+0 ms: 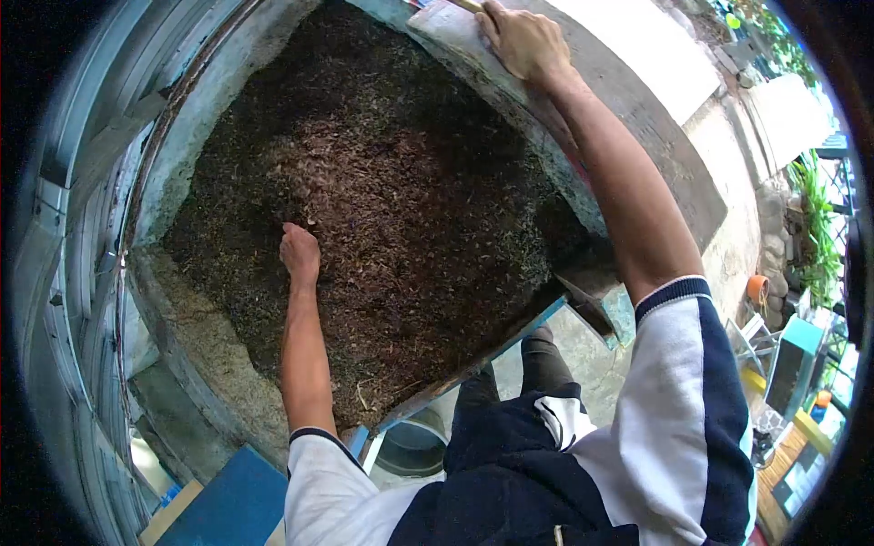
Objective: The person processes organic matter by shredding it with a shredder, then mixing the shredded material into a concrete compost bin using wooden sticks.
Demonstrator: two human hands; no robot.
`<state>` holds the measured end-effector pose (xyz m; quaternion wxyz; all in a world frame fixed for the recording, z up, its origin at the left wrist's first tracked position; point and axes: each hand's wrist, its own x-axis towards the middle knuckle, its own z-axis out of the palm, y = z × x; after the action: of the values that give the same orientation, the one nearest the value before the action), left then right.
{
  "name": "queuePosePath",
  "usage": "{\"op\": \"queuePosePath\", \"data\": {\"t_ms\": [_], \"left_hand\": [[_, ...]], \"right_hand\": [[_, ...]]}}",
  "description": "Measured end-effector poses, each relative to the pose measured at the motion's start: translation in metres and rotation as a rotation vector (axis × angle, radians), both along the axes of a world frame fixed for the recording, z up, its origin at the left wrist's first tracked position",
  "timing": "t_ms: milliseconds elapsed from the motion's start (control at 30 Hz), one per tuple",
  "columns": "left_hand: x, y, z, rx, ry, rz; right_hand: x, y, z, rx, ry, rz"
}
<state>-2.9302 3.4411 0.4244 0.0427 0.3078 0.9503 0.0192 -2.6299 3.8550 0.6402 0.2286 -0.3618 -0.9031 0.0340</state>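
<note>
Dark, crumbly compost [391,209] with pale bits of plant matter fills a walled concrete bin in front of me. My left hand [300,253] is closed in a fist low over the compost, left of the middle. Its fingertips face away, so whatever they hold is hidden. At the top, my right hand [525,44] is up at the bin's concrete wall [601,86], with its fingers curled round the end of a tan, stick-like handle [467,5]. The rest of that handle runs out of view.
Corrugated metal sheeting [86,273] lines the left side. A board [528,318] closes the bin's near side, with a bucket [410,446] below it. A blue panel [223,505] lies lower left. A clay pot [757,289] and plants stand at right.
</note>
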Motion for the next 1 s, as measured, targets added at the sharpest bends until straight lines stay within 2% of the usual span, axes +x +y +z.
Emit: {"op": "queuePosePath", "data": {"t_ms": [67,100,200,267,300,333,400,567,667,800,867,900,967,1000], "left_hand": [[0.032,0.017,0.029,-0.087,-0.057,-0.052],[0.022,0.000,-0.020,-0.011,0.017,-0.127],[0.074,0.010,-0.014,-0.034,-0.002,-0.202],[0.121,0.014,0.007,0.005,-0.067,-0.239],[0.138,0.013,0.008,0.062,-0.027,-0.235],[0.155,0.013,0.017,0.088,-0.130,-0.214],[0.190,0.015,0.024,0.128,-0.126,-0.198],[0.252,-0.004,0.066,0.143,-0.317,-0.069],[0.255,0.006,0.078,0.184,-0.300,-0.041],[0.252,0.052,0.070,0.341,-0.197,-0.254],[0.257,0.080,0.066,0.136,-0.150,-0.331],[0.250,0.084,0.059,0.134,-0.151,-0.316],[0.233,0.080,0.040,-0.036,-0.204,-0.340],[0.225,0.067,0.035,-0.033,-0.203,-0.321]], "right_hand": [[-0.002,0.004,0.004,0.009,-0.054,-0.038],[-0.002,0.006,0.003,0.012,-0.036,-0.019],[-0.005,0.010,0.000,0.013,0.002,0.004],[-0.006,0.010,-0.002,0.021,0.046,0.013],[-0.009,0.009,-0.001,0.028,0.045,0.030],[-0.011,0.010,0.001,0.034,0.045,0.048],[-0.009,0.010,0.004,0.037,0.056,0.052],[-0.002,0.013,-0.008,0.018,0.062,0.049],[-0.005,0.014,-0.008,0.000,0.031,0.052],[-0.013,0.014,-0.021,-0.074,0.008,0.061],[-0.011,0.010,-0.016,-0.032,0.034,0.076],[-0.008,0.005,-0.012,-0.043,0.013,0.078],[-0.012,-0.002,-0.007,-0.067,-0.024,0.063],[-0.014,-0.001,-0.011,-0.051,-0.028,0.053]]}}
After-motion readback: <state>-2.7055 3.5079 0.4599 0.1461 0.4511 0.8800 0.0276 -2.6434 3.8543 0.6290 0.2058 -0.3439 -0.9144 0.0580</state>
